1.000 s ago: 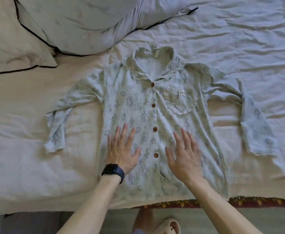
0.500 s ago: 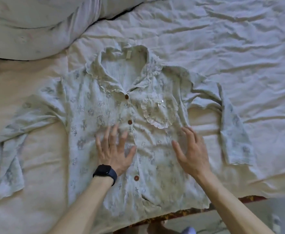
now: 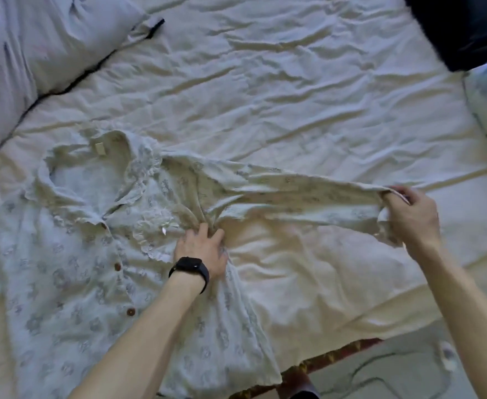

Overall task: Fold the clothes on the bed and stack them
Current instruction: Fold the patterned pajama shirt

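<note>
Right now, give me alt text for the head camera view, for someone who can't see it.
A person's right hand pinches the cuff of one sleeve of a pale printed shirt, holding it stretched sideways over a rumpled bed sheet. The left hand, wearing a black watch, presses the shirt near the armpit; a pillow lies top left.

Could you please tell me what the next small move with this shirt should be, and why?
Probably swing the sleeve over onto the shirt front. The right hand pinches its end, pulled out straight, while the left hand presses the shirt by the armpit, which would anchor the fold.
</note>
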Available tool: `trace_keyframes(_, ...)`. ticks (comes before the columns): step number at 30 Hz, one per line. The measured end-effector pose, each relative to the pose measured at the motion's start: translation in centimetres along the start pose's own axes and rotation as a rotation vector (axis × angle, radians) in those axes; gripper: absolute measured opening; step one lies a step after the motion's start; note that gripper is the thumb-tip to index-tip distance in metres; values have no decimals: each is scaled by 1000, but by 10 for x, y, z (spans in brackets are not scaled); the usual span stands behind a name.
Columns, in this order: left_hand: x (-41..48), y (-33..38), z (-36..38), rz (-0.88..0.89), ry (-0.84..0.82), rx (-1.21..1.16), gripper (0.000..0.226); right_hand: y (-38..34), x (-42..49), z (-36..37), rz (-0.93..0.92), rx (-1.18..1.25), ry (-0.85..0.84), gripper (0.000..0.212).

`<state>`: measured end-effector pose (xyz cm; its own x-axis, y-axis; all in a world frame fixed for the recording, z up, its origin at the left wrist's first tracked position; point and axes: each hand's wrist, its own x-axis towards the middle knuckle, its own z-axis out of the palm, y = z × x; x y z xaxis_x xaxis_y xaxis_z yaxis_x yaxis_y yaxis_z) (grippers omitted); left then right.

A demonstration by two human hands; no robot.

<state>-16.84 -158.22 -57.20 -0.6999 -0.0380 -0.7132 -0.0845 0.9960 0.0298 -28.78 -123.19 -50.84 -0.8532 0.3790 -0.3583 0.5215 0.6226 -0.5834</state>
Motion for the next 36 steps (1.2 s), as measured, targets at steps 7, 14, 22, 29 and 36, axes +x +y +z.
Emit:
trace_keyframes(7,64,49,-111,-55,57,-10,26,31,101,-18,140,109,-60,65)
trace_keyframes(14,150,109,-140,164,228,-7,57,68,74,15,303,46,-127,86)
trace_keyframes(22,189,169,-163,245,137,-349,16,37,132,-8,116,333,-82,17)
trace_keyframes(29,190,171,-166,199,574,-372,17,36,160,-12,59,286,-107,17)
trace_keyframes(36,176,165,-121,-6,752,-314,45,52,153,14,117,34,-21,68)
